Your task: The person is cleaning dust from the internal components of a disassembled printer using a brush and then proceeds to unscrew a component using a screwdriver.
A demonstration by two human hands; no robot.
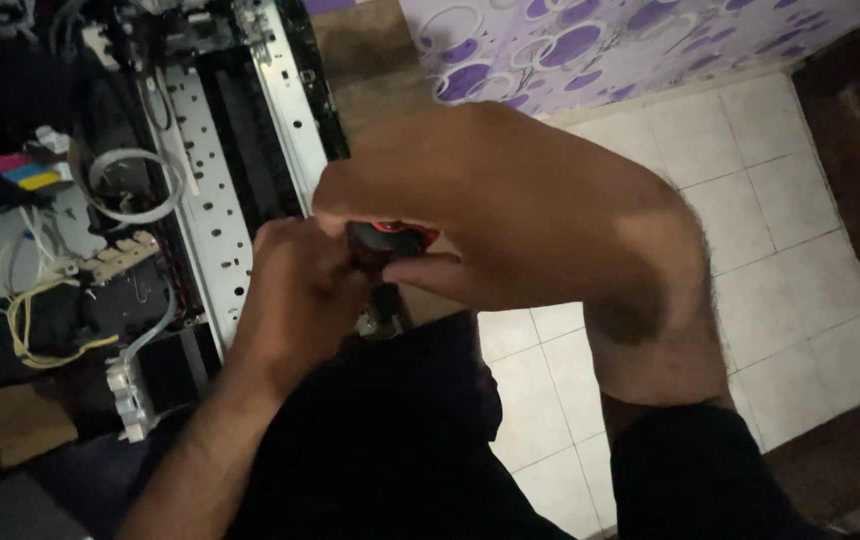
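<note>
At the left of the frame an opened printer (220,190) lies with its cover off, metal rails, white ribbon cable (130,185) and yellow wires (35,320) bared, so stripping looks well advanced, not finished. In the centre the left hand (295,290) and right hand (490,215) meet, fingers curled closed around a small black-and-red part (390,240) above the lap. White floor tiles (790,210) fill the right.

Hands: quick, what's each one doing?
Left hand: closed around the small red-and-black round object.
Right hand: closed on the same object, from above.
</note>
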